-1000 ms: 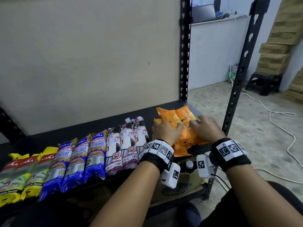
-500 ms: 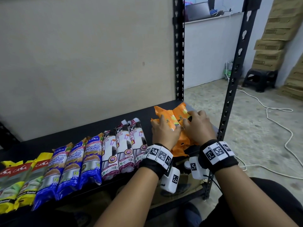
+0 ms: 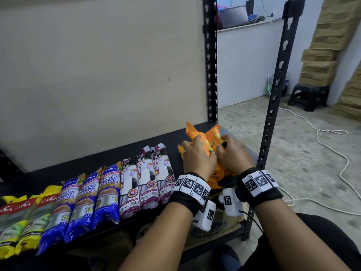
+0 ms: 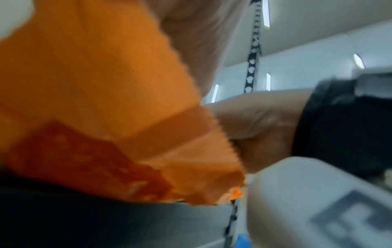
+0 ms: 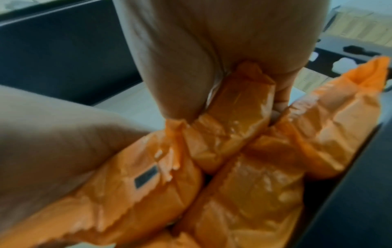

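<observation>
A heap of orange packets [image 3: 192, 130] lies at the right end of the black shelf [image 3: 97, 165]. My left hand [image 3: 197, 157] lies over the left part of the heap, fingers and thumb curled round a packet. Right beside it, my right hand [image 3: 233, 153] grips another orange packet. In the right wrist view that packet [image 5: 239, 104] is pinched between fingers [image 5: 180, 58], with more orange packets [image 5: 254, 184] loose beneath. The left wrist view is filled by a blurred orange packet [image 4: 95, 83], with my right hand [image 4: 254, 120] behind it.
Left of the heap runs a row of upright-lying packs: three white-and-maroon [image 3: 146, 182], three blue [image 3: 88, 198], then yellow-and-red ones [image 3: 19, 218]. Black rack posts [image 3: 211, 75] [image 3: 273, 94] stand behind and right. A white cable [image 3: 322, 137], a stool [image 3: 308, 96] and boxes sit on the floor.
Both hands have drawn together over the orange packets and closed on them. The heap is bunched tighter and its far ends now stick up.
</observation>
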